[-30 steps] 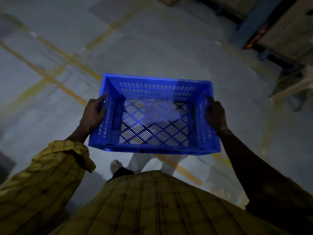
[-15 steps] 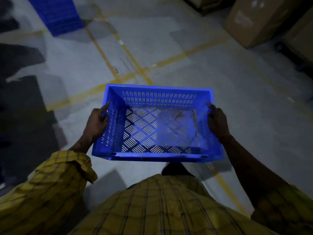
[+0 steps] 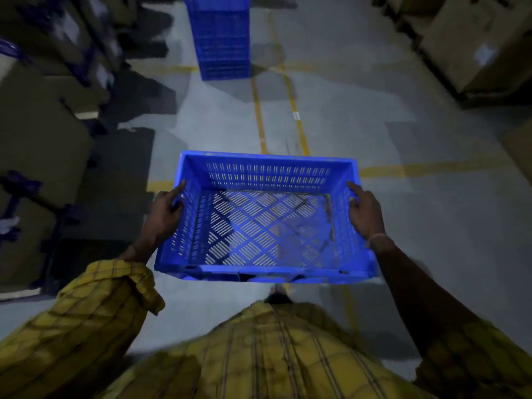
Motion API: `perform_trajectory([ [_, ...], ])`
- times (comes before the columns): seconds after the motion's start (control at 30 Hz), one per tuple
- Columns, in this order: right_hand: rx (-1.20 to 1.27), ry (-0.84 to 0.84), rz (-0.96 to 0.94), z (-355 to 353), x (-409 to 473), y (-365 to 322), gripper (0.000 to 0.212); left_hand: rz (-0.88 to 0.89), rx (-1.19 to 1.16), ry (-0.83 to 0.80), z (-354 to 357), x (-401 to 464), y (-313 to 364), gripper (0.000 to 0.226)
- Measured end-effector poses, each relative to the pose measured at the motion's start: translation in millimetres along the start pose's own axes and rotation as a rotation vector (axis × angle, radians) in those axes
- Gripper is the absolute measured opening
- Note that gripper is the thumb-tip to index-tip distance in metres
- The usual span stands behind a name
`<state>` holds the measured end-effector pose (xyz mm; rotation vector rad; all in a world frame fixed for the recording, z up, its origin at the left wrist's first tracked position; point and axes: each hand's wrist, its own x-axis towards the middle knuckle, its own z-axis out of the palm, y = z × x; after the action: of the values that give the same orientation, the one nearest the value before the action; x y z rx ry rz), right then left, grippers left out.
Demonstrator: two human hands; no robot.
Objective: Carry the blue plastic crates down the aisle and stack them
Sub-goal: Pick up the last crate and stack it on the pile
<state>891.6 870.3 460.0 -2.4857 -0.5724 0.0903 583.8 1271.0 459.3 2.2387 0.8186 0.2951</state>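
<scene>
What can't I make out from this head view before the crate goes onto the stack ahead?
- Stack of blue crates: its top is cut off by the upper edge, so its height and crate count are unknown.
- Left hand and right hand: the fingers wrap outside the carried crate, hidden by its walls.
- Feet: almost wholly hidden under the crate and yellow shirt.
- Cardboard boxes: labels too dark and blurred to read.

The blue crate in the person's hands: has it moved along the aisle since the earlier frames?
Yes. The carried crate has turned toward the crate stack, which now stands straight ahead up the aisle, and the yellow floor lines beneath have shifted.
</scene>
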Motion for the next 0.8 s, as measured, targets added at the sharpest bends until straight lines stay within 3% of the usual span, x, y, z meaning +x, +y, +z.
perform_trajectory([
  [0.07, 0.022, 0.002, -0.043, 3, 20, -9, 0.051, 0.027, 0.026, 0.007, -2, 10, -8, 0.057],
  [0.13, 0.022, -0.070, -0.124, 14, 139, -50, 0.051, -0.074, 0.000, 0.106, -21, 90, 4, 0.056],
  [0.3, -0.022, -0.077, -0.164, 25, 215, -76, 0.050, -0.084, 0.018, 0.162, -32, 144, 8, 0.056],
  [0.8, 0.011, -0.075, -0.173, 169, 557, -223, 0.058, -0.086, -0.019, 0.057, -127, 528, -53, 0.055],
])
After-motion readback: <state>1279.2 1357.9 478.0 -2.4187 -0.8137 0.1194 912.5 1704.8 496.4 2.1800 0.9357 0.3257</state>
